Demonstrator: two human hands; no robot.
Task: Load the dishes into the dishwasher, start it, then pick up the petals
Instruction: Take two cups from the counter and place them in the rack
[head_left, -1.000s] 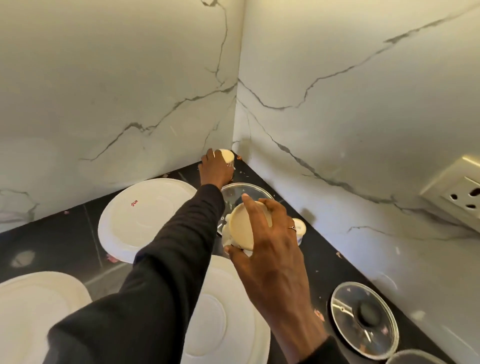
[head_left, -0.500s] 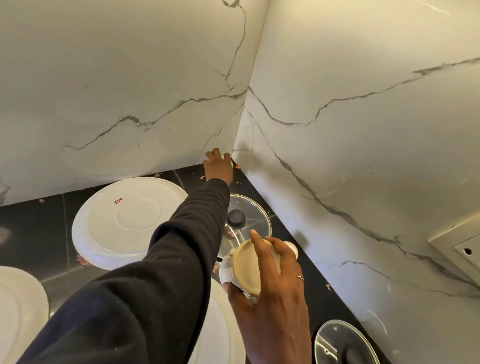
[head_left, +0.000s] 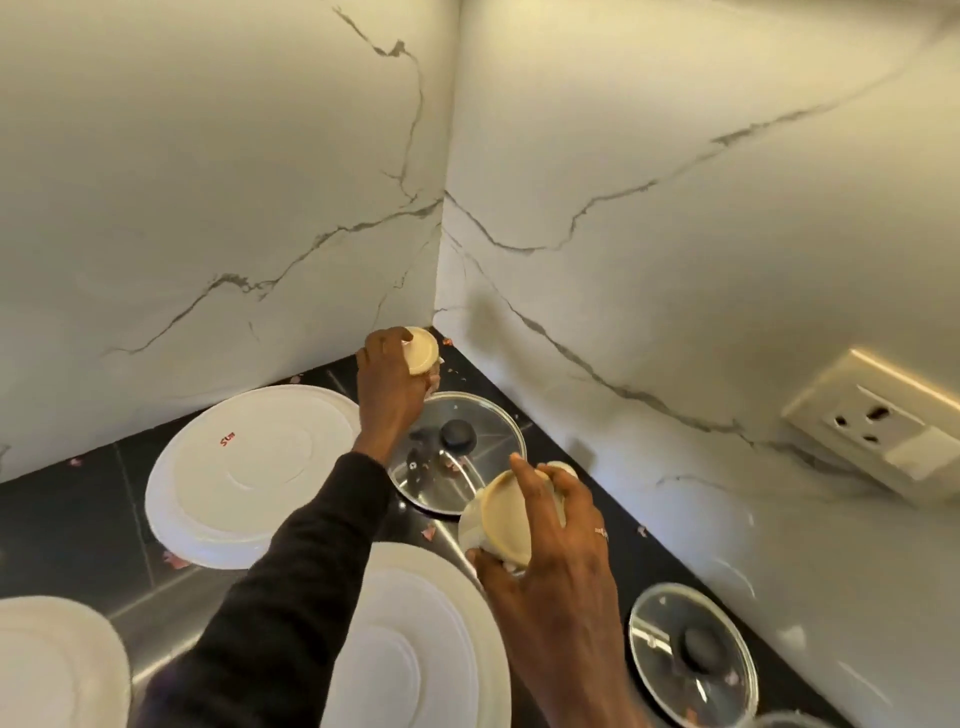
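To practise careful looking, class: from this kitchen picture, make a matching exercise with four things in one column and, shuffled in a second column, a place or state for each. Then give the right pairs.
Things:
1. left hand
2. right hand
3. plate with red mark
4. wall socket

Places or states:
A. set in the right wall
B. holds a small cup at the back of the dark counter
C. lies on the counter
D. wears a ring, holds a cream cup

Pairs: 1-B, 2-D, 3-C, 4-A.
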